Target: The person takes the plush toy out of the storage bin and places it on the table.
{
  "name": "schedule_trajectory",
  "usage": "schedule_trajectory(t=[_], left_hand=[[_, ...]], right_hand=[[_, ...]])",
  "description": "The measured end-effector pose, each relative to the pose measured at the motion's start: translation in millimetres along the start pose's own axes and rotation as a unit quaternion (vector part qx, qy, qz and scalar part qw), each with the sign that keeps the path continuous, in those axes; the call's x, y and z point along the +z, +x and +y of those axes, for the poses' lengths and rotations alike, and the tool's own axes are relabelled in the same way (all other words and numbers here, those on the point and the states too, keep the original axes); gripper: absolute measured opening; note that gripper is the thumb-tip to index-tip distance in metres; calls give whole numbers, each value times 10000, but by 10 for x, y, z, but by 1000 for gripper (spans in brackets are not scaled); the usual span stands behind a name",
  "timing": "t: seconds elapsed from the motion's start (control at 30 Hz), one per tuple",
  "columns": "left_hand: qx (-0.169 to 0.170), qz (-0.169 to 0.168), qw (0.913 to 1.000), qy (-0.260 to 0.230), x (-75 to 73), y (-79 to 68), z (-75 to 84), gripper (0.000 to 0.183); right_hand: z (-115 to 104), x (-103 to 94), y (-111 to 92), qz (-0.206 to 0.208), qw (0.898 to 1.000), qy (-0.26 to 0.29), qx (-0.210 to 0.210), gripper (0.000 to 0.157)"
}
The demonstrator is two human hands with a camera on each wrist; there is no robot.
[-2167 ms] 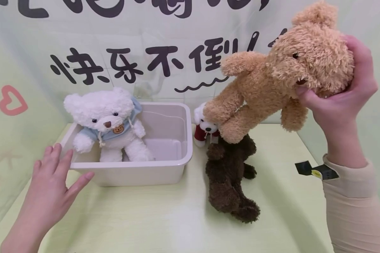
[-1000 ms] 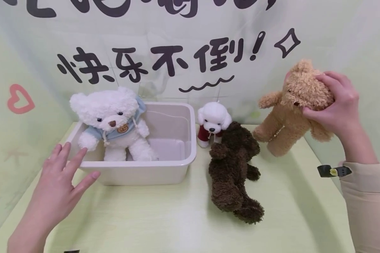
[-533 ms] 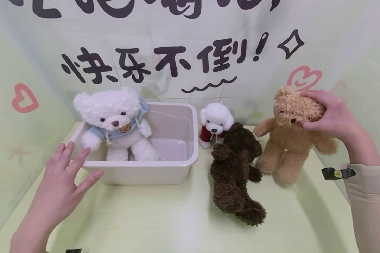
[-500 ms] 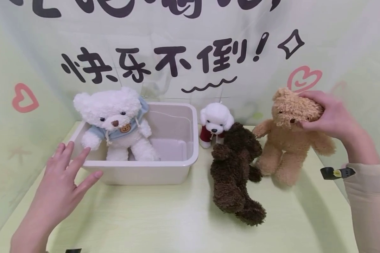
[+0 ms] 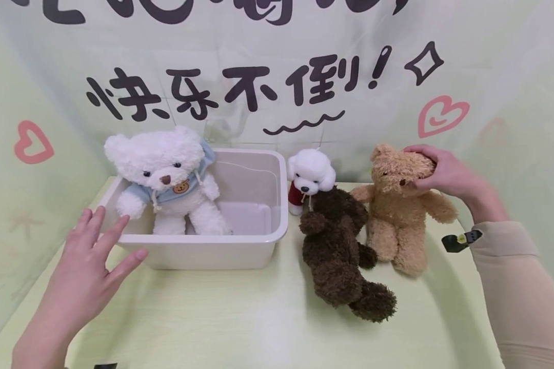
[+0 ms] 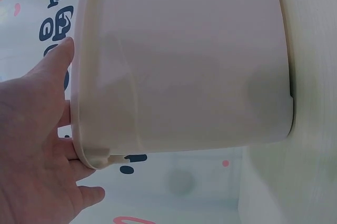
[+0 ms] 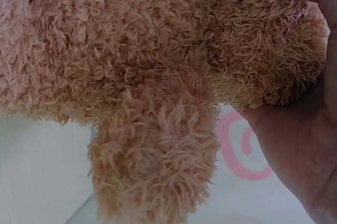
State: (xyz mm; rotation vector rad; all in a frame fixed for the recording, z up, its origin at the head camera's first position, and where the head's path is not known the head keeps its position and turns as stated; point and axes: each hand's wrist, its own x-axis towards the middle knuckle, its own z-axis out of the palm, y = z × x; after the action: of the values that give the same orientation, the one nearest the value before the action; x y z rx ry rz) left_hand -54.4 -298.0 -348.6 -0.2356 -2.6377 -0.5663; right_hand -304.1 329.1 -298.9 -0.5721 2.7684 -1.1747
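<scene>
In the head view, my right hand [image 5: 457, 177] grips a tan teddy bear [image 5: 399, 210] by the side of its head, thumb near its muzzle. The bear is upright, its legs at the tabletop. Its left edge presses close against a dark brown teddy bear [image 5: 334, 256] that lies on the table. The right wrist view shows tan fur [image 7: 142, 45] close up with my palm round the head. My left hand [image 5: 80, 261], fingers spread, touches the left end of a pale plastic bin [image 5: 198, 239]; in the left wrist view the fingertips are at the bin's rim [image 6: 79, 103].
A white teddy bear [image 5: 157, 159] in a blue hoodie sits in the bin's left half. A small white plush dog [image 5: 311, 169] in red stands behind the brown bear, touching its head. A printed backdrop [image 5: 240, 41] stands behind the pale table [image 5: 212, 318].
My right hand has brought the tan bear down from the air to the table, then leftward against the brown bear. The brown bear and plush dog have shifted slightly. My left hand stays put.
</scene>
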Motion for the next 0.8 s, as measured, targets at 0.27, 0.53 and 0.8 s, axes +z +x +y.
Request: schedule_trajectory(t=[0.27,0.53,0.8], left_hand=[[42,41,10000,6,-5,1,18,68],[-48,-113,9999,108,-17,18,25,67],[-88,-110,9999,101,-18,14,29,67]], right_hand=[[64,71,89,-235,9996,66,-143,75],[109,92,142,-463,9987,-83,-216,80],[145,123,183,-259,9981,-536,-143,79]])
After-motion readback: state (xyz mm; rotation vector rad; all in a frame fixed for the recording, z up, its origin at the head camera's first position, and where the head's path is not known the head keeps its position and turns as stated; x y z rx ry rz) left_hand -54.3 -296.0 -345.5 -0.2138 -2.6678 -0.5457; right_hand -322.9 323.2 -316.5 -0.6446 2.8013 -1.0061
